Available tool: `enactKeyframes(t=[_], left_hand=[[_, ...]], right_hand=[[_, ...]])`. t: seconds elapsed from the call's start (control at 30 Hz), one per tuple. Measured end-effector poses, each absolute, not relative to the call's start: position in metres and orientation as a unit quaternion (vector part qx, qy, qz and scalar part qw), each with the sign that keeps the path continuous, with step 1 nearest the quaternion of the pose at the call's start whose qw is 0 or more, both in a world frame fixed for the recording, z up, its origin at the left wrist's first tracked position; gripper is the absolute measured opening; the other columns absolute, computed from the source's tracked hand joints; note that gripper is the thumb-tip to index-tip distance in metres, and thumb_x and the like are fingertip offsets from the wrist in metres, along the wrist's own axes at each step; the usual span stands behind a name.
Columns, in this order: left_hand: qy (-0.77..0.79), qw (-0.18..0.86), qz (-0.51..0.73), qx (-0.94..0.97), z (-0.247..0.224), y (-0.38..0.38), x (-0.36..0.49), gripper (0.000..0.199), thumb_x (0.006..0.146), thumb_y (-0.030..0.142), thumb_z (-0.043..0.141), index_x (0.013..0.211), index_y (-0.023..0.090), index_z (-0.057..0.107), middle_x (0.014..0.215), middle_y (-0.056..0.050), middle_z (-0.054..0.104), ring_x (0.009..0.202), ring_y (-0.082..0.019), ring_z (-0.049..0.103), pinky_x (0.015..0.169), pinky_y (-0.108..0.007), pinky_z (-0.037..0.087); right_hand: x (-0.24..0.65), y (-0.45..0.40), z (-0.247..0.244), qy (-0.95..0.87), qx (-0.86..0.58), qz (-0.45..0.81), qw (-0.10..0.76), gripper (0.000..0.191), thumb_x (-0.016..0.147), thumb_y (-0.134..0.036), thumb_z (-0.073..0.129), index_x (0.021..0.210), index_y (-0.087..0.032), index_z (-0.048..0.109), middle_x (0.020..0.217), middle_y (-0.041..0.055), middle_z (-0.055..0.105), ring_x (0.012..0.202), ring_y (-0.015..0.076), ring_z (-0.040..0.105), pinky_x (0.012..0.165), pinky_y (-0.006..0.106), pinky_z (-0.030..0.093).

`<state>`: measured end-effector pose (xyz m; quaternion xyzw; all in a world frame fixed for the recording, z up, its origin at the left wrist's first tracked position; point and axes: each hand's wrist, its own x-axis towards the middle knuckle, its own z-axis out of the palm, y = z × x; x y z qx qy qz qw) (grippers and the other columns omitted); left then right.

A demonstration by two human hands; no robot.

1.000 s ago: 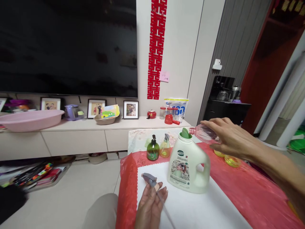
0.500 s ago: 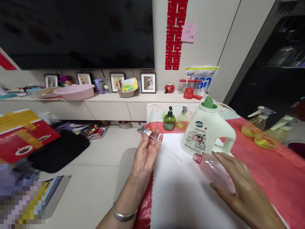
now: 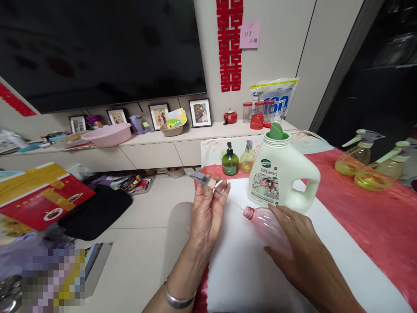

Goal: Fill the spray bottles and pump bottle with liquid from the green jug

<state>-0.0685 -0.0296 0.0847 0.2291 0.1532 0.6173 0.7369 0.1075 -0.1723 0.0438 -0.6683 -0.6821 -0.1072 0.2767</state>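
Observation:
My left hand (image 3: 208,213) is closed on a spray head (image 3: 203,179) with a grey trigger and a pale collar. Its thin clear dip tube (image 3: 235,202) slants down to the right, with the end at the mouth of a pink see-through bottle (image 3: 269,226); I cannot tell whether it is inside. My right hand (image 3: 309,248) grips that bottle around its body, tilted with the neck toward my left hand. Just behind the bottle stands a large pale green jug (image 3: 302,174) with a green cap piece (image 3: 276,131) in its top.
A green pump bottle (image 3: 230,161) and a yellowish spray bottle (image 3: 247,158) stand at the table's back. Two yellow spray bottles (image 3: 355,152) are at the right. White paper (image 3: 234,278) covers part of the red tablecloth (image 3: 345,191). A red box (image 3: 45,195) lies left.
My right hand has moved the pink bottle left, so its mouth now meets the end of the dip tube. My left hand still holds the spray head. The view has shifted slightly.

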Motion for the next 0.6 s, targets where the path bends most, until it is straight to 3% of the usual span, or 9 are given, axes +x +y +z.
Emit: enactKeyframes(t=[0.17,0.43,0.6], left_hand=[[0.186,0.759,0.561,0.272,0.077,-0.051,-0.057,0.041,0.074,0.034,0.086,0.108,0.021,0.067,0.112,-0.006,0.072,0.103,-0.024,0.071,0.109,-0.046,0.044],[0.198,0.772,0.521,0.306,0.069,-0.07,-0.048,0.047,0.074,0.039,0.085,0.112,0.017,0.069,0.108,-0.01,0.073,0.11,-0.026,0.066,0.109,-0.042,0.04],[0.177,0.779,0.52,0.304,0.067,-0.069,-0.05,0.038,0.079,0.036,0.08,0.11,0.017,0.068,0.104,-0.009,0.073,0.111,-0.025,0.065,0.113,-0.044,0.037]], right_hand=[[0.092,-0.168,0.05,-0.679,-0.65,-0.113,0.322,0.059,0.095,-0.04,0.049,0.149,-0.019,0.036,0.14,0.0094,0.046,0.124,0.0282,0.046,0.092,0.047,0.056],[0.077,-0.165,0.052,-0.671,-0.645,-0.112,0.348,0.061,0.096,-0.041,0.049,0.15,-0.015,0.034,0.14,0.0116,0.047,0.122,0.0279,0.048,0.092,0.047,0.056],[0.075,-0.162,0.05,-0.674,-0.635,-0.142,0.351,0.059,0.097,-0.041,0.048,0.148,-0.013,0.035,0.138,0.0135,0.048,0.121,0.0289,0.048,0.091,0.049,0.056]])
